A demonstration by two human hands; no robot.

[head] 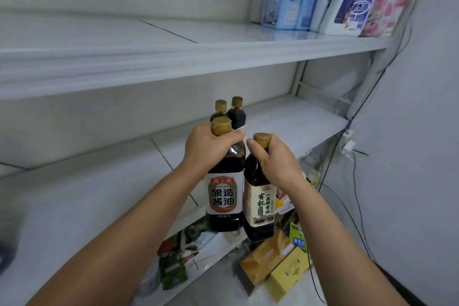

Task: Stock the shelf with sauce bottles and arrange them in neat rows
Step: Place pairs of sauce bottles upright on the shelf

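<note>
Dark soy sauce, one bottle per hand: my left hand (206, 148) grips the neck of the white-label bottle (224, 197), and my right hand (274, 163) grips the neck of the cream-label bottle (259, 204). Both hang side by side at frame centre. Judgement: set them upright on the middle shelf (298, 122), labels forward, squarely in front of the two standing bottles (237, 115) just above my left hand, columns aligned.

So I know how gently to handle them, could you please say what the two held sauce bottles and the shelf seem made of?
Left-hand bottle and right-hand bottle: clear, glossy, probably plastic, though glass is possible; dark sauce shows through. Shelf: white, smooth, faintly reflective, perhaps painted metal.
</note>
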